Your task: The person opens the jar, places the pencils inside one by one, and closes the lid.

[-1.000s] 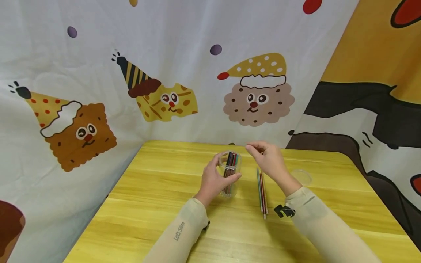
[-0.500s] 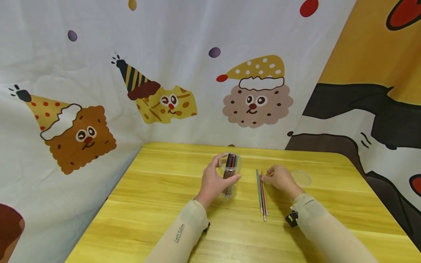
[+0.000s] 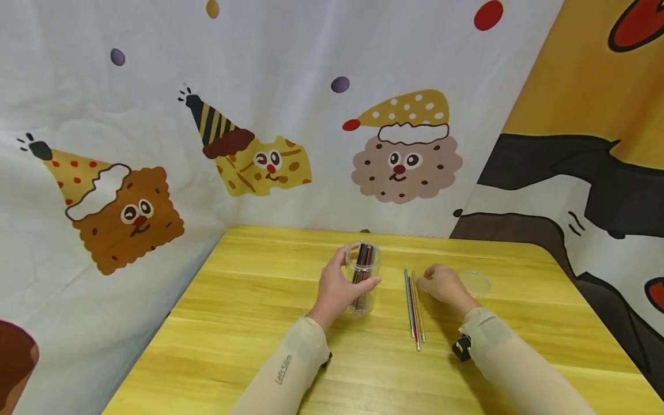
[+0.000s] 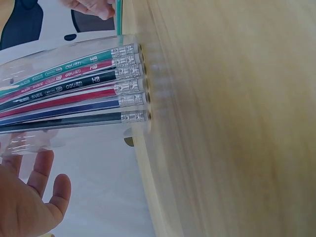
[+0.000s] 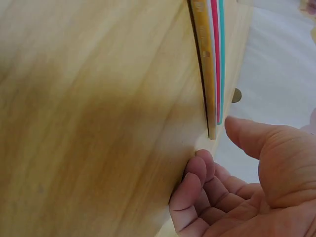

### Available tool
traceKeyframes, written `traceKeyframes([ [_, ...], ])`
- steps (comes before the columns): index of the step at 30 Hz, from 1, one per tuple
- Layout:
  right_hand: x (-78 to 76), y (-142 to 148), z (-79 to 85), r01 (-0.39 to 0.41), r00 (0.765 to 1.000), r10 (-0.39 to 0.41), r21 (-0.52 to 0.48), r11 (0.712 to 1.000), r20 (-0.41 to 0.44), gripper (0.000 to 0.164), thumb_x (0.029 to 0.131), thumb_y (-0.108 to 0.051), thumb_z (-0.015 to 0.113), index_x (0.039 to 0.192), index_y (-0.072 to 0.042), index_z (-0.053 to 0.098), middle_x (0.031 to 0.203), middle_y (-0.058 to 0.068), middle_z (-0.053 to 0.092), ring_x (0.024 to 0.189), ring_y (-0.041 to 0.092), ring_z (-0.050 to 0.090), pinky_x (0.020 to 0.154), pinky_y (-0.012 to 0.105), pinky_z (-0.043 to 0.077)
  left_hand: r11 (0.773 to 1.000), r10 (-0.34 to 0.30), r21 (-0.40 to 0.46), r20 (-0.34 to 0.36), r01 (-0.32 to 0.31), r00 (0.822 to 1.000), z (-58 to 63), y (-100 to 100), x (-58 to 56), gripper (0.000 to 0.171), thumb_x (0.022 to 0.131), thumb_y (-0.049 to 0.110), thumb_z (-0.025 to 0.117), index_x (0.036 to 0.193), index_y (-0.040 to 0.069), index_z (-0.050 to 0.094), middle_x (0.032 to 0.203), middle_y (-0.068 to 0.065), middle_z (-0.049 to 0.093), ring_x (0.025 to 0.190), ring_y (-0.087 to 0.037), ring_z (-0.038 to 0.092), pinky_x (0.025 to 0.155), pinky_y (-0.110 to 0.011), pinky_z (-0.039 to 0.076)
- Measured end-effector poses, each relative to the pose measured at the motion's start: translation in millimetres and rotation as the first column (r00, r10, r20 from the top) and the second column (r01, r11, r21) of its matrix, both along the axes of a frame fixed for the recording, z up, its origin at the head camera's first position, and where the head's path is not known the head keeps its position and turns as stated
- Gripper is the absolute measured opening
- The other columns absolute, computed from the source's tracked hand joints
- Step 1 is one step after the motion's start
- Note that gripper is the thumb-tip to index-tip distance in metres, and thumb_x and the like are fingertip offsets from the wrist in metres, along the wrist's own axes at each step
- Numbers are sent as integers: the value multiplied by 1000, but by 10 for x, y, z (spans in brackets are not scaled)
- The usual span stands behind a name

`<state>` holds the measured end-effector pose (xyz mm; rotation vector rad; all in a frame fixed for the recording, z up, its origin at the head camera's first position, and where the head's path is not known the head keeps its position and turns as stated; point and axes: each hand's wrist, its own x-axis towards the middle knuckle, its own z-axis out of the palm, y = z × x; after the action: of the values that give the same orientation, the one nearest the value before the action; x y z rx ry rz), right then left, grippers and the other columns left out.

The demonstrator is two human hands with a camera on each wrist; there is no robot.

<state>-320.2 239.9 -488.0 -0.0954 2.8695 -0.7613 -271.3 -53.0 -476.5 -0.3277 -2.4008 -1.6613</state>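
Note:
My left hand (image 3: 337, 288) holds a clear plastic jar (image 3: 369, 302), thumb across its near side and fingers around its far side. Several pencils (image 4: 64, 86) stand inside, eraser ends at the bottom; green, red, black and blue ones show. Right of the jar, three pencils lie side by side on the table: a teal pencil (image 3: 408, 302), a red pencil (image 5: 215, 54) and a yellow pencil (image 3: 419, 314). At the yellow pencil's far end is my right hand (image 3: 443, 285). In the right wrist view its thumb and loosely curled fingers stand apart on either side of that end, not pinching it.
A clear round lid (image 3: 475, 283) lies on the wooden table (image 3: 249, 323), right of and beyond my right hand. A white cloth (image 3: 290, 213) printed with cartoon snacks hangs behind the table, and a darker printed cloth (image 3: 570, 196) hangs at the right.
My right hand came down from the air beside the jar to the yellow pencil's far end. The yellow pencil has shifted slightly, its near end swinging right. My left hand stays on the jar.

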Motion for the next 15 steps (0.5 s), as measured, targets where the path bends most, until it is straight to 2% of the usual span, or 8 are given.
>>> traceKeyframes([
  [3, 12, -10, -17, 14, 1000, -14, -14, 1000, 9, 55, 103, -33, 70, 132, 13, 63, 130, 32, 69, 115, 45, 68, 93, 54, 59, 1000, 1, -3, -1, -1, 1000, -3, 2, 2, 81, 82, 52, 92, 151, 46, 51, 122, 1, 62, 115, -31, 60, 98, -51, 52],
  [8, 14, -23, -9, -8, 1000, 8, 21, 1000, -22, 44, 102, -21, 67, 130, 14, 64, 128, 34, 69, 115, 47, 68, 94, 56, 58, 1000, 11, -15, 0, -11, 1000, 1, 6, -3, 81, 82, 52, 92, 151, 46, 51, 120, 3, 61, 110, -23, 58, 97, -49, 52],
  [11, 8, -31, -6, -2, 1000, 3, 33, 999, -22, 45, 103, -21, 65, 130, 15, 64, 130, 35, 68, 115, 47, 68, 94, 56, 59, 1000, 5, -8, 2, -5, 1000, 1, 8, -6, 81, 82, 51, 92, 151, 45, 51, 120, 2, 61, 114, -30, 59, 98, -50, 52],
  [15, -18, -39, -12, 9, 1000, -9, 47, 999, -7, 49, 100, -21, 70, 132, 15, 62, 129, 34, 68, 110, 42, 69, 93, 53, 59, 1000, -1, 2, 6, 1, 1000, 0, 7, -12, 81, 82, 51, 92, 151, 46, 51, 121, 1, 61, 118, -38, 60, 99, -52, 51],
])
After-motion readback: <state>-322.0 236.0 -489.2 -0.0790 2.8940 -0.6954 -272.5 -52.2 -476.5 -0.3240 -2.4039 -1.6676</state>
